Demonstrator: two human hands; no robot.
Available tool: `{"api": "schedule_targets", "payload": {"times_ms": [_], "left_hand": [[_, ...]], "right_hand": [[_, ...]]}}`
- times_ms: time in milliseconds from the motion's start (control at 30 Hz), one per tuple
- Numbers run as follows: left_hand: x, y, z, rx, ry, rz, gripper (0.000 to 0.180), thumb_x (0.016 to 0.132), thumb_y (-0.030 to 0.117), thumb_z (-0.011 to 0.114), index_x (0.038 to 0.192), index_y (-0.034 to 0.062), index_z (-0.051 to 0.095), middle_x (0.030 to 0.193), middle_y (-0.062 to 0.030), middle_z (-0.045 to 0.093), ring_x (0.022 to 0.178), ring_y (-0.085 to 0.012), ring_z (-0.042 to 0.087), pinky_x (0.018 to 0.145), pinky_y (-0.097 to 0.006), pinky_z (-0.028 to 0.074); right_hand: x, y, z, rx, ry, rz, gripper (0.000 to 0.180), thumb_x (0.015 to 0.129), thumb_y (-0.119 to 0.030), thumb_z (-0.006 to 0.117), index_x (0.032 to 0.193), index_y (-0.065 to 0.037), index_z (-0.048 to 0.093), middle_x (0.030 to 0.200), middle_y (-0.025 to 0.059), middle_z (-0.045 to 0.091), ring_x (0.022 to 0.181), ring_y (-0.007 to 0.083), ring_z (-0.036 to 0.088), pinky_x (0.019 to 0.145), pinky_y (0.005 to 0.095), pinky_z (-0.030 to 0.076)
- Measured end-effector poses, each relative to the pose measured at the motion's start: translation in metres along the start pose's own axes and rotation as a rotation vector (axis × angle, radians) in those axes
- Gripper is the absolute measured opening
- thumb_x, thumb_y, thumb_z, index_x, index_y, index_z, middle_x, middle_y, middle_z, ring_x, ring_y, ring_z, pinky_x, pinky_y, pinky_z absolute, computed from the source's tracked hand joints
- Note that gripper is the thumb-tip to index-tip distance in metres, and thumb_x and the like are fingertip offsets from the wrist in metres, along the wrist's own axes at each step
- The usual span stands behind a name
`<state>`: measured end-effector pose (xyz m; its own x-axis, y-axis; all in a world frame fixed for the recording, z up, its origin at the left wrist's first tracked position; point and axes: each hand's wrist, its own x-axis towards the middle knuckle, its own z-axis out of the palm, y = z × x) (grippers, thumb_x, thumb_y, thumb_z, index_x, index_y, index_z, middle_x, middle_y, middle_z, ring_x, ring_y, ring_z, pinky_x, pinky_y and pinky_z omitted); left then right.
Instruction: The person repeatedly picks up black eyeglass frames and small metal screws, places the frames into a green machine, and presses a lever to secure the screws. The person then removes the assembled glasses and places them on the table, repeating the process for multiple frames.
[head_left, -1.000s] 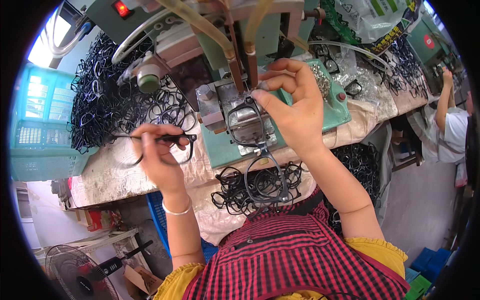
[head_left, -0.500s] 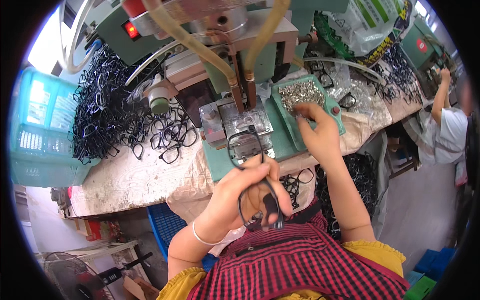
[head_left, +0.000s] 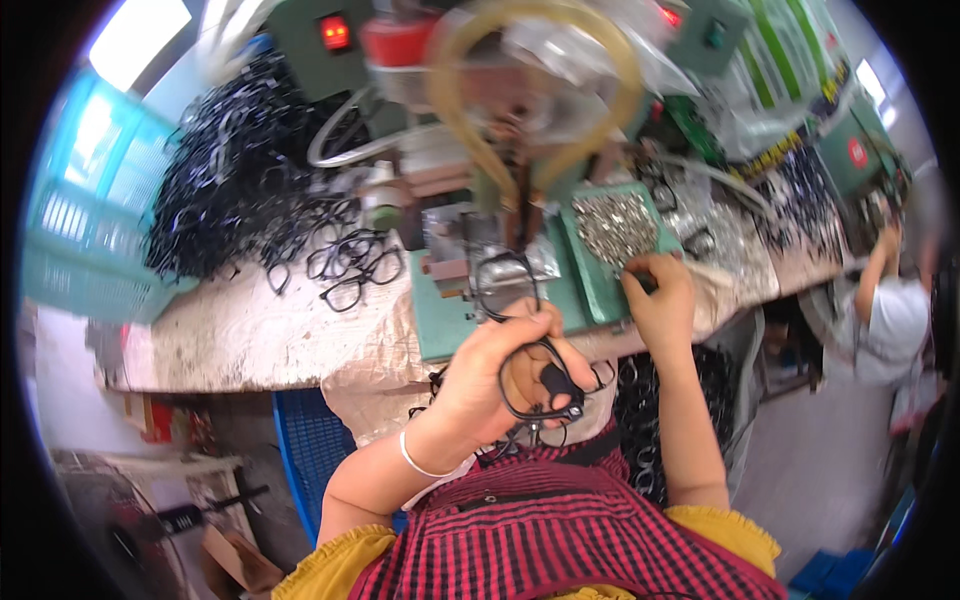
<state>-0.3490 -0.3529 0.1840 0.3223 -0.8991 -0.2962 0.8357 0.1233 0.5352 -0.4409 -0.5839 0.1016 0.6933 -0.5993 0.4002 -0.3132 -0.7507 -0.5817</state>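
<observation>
My left hand (head_left: 497, 385) is closed around a black eyeglass frame (head_left: 503, 388); one rim reaches up in front of the machine's metal fixture (head_left: 540, 262), the other hangs below my fingers. My right hand (head_left: 668, 305) hovers by the near right edge of a green tray (head_left: 598, 292), thumb and forefinger bent into a pinch. Whatever lies between those fingertips is too small to make out. Small silvery metal parts (head_left: 612, 228) are heaped in the tray. Two copper-coloured electrodes (head_left: 518, 215) point down at the fixture, blurred, with yellowish hoses (head_left: 443, 100) running above them.
Black eyeglass frames (head_left: 225, 170) pile up at the left beside a turquoise basket (head_left: 95, 225). Several loose frames (head_left: 350, 265) lie on the worn tabletop (head_left: 235, 350). More frames fill a sack (head_left: 740, 400) below on the right. A co-worker (head_left: 890, 310) sits at the far right.
My right hand has drawn back from the metal parts to the tray's near edge, fingers now pinched. My left hand still holds the eyeglass frame. The whole view has shifted slightly.
</observation>
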Motion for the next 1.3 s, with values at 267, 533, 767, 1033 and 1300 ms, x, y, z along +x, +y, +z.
{"api": "schedule_targets", "payload": {"times_ms": [267, 533, 767, 1033, 1300], "left_hand": [[-0.044, 0.003, -0.033, 0.616, -1.31, 0.517, 0.074, 0.087, 0.071, 0.056, 0.116, 0.0031, 0.066, 0.119, -0.0189, 0.063, 0.103, -0.0334, 0.061, 0.089, -0.046, 0.045], [-0.086, 0.022, 0.029, 0.668, -1.415, 0.555, 0.056, 0.096, 0.064, 0.045, 0.107, 0.0152, 0.071, 0.117, -0.0217, 0.058, 0.098, -0.0412, 0.053, 0.093, -0.056, 0.043], [-0.09, 0.055, -0.001, 0.838, -1.175, 0.749, 0.039, 0.099, 0.047, 0.05, 0.104, 0.0137, 0.069, 0.103, -0.0172, 0.062, 0.082, -0.027, 0.056, 0.083, -0.048, 0.048], [-0.021, 0.068, -0.189, 1.926, 0.788, 0.792, 0.031, 0.072, 0.001, 0.075, 0.1, 0.0137, 0.076, 0.106, -0.0113, 0.062, 0.1, -0.0326, 0.055, 0.089, -0.041, 0.047], [-0.002, 0.06, -0.219, 1.972, 0.848, 0.689, 0.02, 0.08, 0.005, 0.068, 0.099, 0.0097, 0.07, 0.142, -0.0222, 0.048, 0.117, -0.0456, 0.049, 0.1, -0.047, 0.042]], "right_hand": [[0.0, 0.002, 0.021, -0.217, 0.053, -0.071, 0.011, 0.075, -0.014, 0.076, 0.08, -0.006, 0.07, 0.086, 0.0108, 0.063, 0.089, 0.0336, 0.06, 0.08, 0.0433, 0.048], [0.009, -0.007, 0.024, -0.263, 0.128, -0.083, 0.01, 0.075, -0.015, 0.075, 0.079, -0.007, 0.069, 0.086, 0.0104, 0.065, 0.087, 0.0329, 0.061, 0.078, 0.043, 0.049], [0.006, -0.01, 0.019, 0.124, 0.115, 0.225, 0.01, 0.08, -0.011, 0.071, 0.088, -0.004, 0.069, 0.077, 0.0087, 0.07, 0.069, 0.0216, 0.067, 0.067, 0.032, 0.052], [-0.03, -0.002, -0.012, 0.332, 0.15, 0.242, 0.014, 0.084, -0.004, 0.068, 0.098, -0.001, 0.071, 0.091, 0.0085, 0.07, 0.086, 0.0177, 0.066, 0.08, 0.0297, 0.05], [0.029, -0.097, 0.0, 0.657, -0.026, -0.163, 0.016, 0.081, -0.001, 0.071, 0.096, 0.001, 0.068, 0.092, 0.0059, 0.07, 0.091, 0.0137, 0.065, 0.084, 0.0281, 0.05]]}}
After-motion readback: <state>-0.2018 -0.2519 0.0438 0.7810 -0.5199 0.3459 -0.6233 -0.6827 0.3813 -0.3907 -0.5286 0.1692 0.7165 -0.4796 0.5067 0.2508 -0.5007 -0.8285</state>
